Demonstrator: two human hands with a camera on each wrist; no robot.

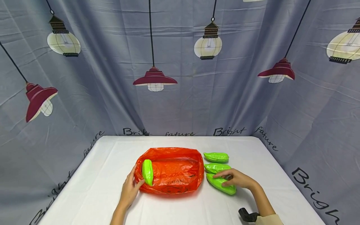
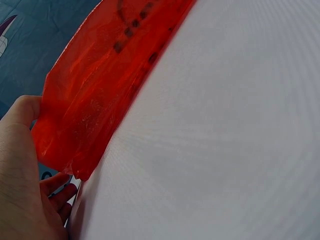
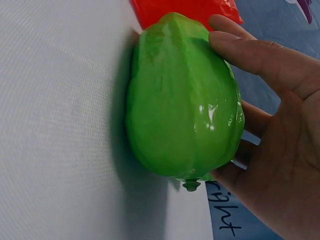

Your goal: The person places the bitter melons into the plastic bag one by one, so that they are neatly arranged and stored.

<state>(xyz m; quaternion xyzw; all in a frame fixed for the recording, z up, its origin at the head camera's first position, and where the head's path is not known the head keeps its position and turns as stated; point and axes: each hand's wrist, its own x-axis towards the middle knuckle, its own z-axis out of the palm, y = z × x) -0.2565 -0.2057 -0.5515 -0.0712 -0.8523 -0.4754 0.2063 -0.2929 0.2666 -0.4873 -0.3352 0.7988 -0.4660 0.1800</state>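
A red plastic bag [image 1: 174,189] lies spread with its mouth wide open on the white table. My left hand [image 1: 130,190] holds its left rim, thumb over the edge and fingers outside; in the left wrist view the bag's wall [image 2: 95,100] runs between thumb and fingers. Inside the bag, at the left, lies one bright green ridged gourd [image 1: 147,172]. My right hand [image 1: 237,178] grips the nearest gourd [image 1: 217,185] right of the bag. In the right wrist view the thumb lies on this gourd [image 3: 180,105], with the other fingers partly hidden behind it.
Two more green gourds, the middle one [image 1: 213,167] and the far one [image 1: 216,157], lie in a row beyond the gripped one. A black curved object [image 1: 247,215] is at the right wrist. Behind the white table [image 1: 92,187] hangs a grey curtain [image 1: 180,112] printed with lamps.
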